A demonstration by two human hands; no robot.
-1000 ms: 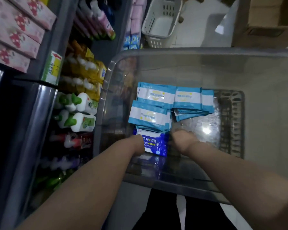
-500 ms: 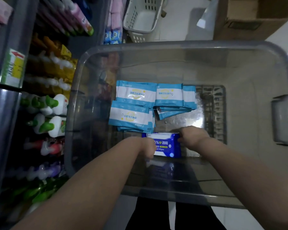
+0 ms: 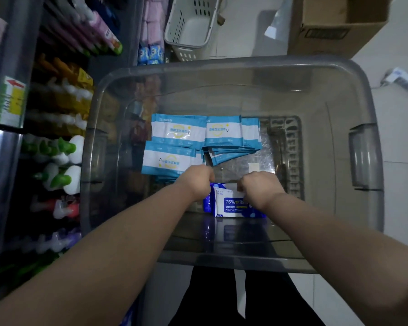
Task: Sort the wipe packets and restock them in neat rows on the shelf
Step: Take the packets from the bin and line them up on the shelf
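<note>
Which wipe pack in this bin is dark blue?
The dark blue and white alcohol wipe pack marked 75%, by the clear plastic bin's near wall, between the left hand and right hand; the other flat packets are light blue and white.

- I see one clear plastic bin [image 3: 222, 65] carrying everything.
- Light-blue wipe packets [image 3: 178, 134] lie in overlapping stacks on its bottom, left of centre.
- Dark-blue alcohol wipe packets [image 3: 231, 207] sit by its near wall.

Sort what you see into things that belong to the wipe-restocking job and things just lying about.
Belongs: alcohol wipe pack, light blue wipe packets, clear bin, left hand and right hand on that pack.
Lying about: white basket, cardboard box, power strip, spray bottles.
</note>
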